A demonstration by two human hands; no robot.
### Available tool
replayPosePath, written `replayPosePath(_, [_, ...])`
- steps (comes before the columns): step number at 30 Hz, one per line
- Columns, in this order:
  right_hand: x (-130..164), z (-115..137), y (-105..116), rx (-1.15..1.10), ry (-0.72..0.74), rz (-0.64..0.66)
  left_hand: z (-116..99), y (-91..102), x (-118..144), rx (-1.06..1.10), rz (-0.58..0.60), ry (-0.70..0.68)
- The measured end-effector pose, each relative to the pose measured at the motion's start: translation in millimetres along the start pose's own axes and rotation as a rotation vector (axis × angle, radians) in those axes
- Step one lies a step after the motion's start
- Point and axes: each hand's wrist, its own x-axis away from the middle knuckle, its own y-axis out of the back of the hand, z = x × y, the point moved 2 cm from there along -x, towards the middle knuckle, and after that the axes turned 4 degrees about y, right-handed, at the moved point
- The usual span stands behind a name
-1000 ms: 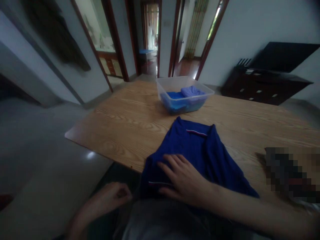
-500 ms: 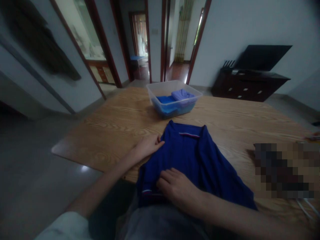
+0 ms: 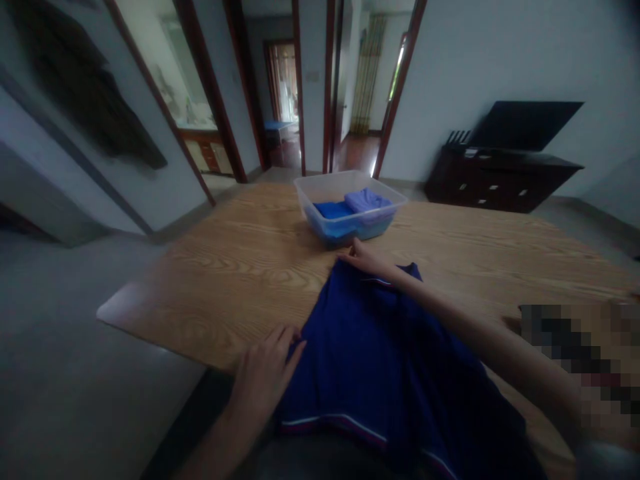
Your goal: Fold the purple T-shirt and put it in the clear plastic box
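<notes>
A dark blue garment (image 3: 350,353) with white-and-red striped trim lies spread on the wooden table in front of me, its lower edge hanging toward my body. My right hand (image 3: 364,257) reaches across it and pinches its far left corner, close to the plastic box. At the garment's left edge, nearer to me, my left hand (image 3: 267,363) has its thumb and fingers closed on the cloth. The fingertips of both hands are partly hidden. What kind of garment it is I cannot tell.
A clear plastic box (image 3: 305,200) stands beyond the garment, holding a folded blue cloth (image 3: 334,211) and a folded purple cloth (image 3: 367,201). On the right of the wooden table (image 3: 215,267) is a pixelated item. A dark cabinet with a television (image 3: 530,125) stands against the wall.
My right hand has gone from the near hem up to the far left corner. My left hand has slid down the left edge toward me. The near hem now lies more spread.
</notes>
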Motion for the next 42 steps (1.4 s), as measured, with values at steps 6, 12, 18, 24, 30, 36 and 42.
replayPosePath(6, [-8, -16, -2, -0.181, 0.065, 0.111, 31, -16.3, 4, 0.305, -0.153, 0.056])
replayPosePath(12, [-11, -17, -11, -0.190, 0.131, 0.145, 45, -23.3, 3, 0.493, -0.067, 0.130])
replayPosePath(18, [-10, -24, -15, -0.126, 0.141, 0.054, 64, -19.0, 3, 0.467, -0.112, 0.196])
replayPosePath(24, [1, -27, -21, -0.086, 0.138, -0.038, 83, -18.0, -6, 0.233, -0.171, 0.140])
replayPosePath(30, [7, -28, -8, -0.142, 0.127, -0.019, 34, 0.3, -34, 0.080, -0.260, -0.242])
replayPosePath(36, [61, -74, 69, -0.121, 0.000, -0.083, -18, -24.1, -33, -0.018, -0.097, -0.590])
replayPosePath(42, [132, -126, 109, -0.147, -0.237, -0.033, 0, -1.9, -66, 0.239, 0.209, -0.668])
